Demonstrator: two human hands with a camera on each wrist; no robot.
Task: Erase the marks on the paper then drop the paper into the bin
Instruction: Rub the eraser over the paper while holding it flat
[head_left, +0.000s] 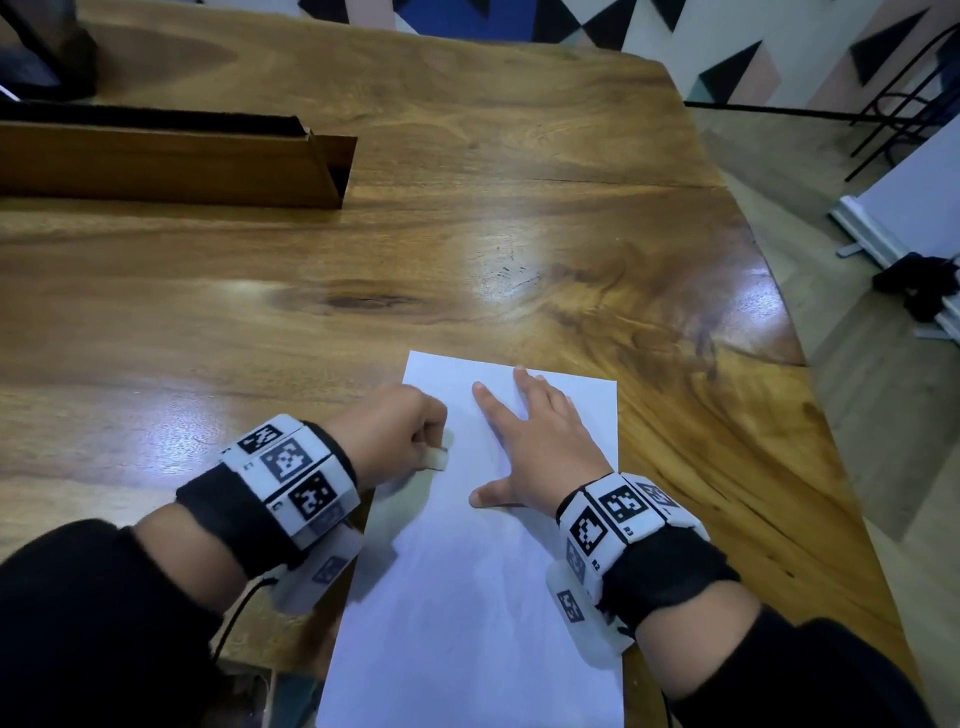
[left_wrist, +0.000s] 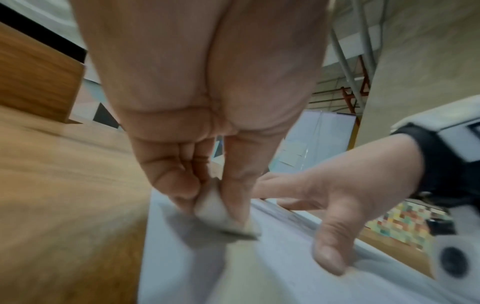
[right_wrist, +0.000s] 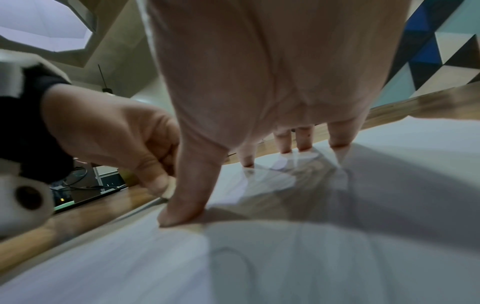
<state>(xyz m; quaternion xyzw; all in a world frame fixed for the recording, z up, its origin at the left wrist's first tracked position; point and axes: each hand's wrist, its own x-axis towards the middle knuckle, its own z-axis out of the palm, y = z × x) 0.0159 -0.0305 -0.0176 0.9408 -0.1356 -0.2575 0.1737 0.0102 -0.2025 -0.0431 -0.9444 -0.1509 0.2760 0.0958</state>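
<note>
One white rectangular paper sheet (head_left: 478, 571), one small white eraser (head_left: 435, 459), two hands, one long wooden box (head_left: 171, 166) far left.

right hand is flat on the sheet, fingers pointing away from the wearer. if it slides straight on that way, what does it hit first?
Nothing close. The right hand would slide off the far edge of the paper onto bare table. The head view shows only open wood on that line, though depth is hard to judge.

Right hand (right_wrist: 259, 98) spread on paper (right_wrist: 285, 257); possibly faint marks.
</note>
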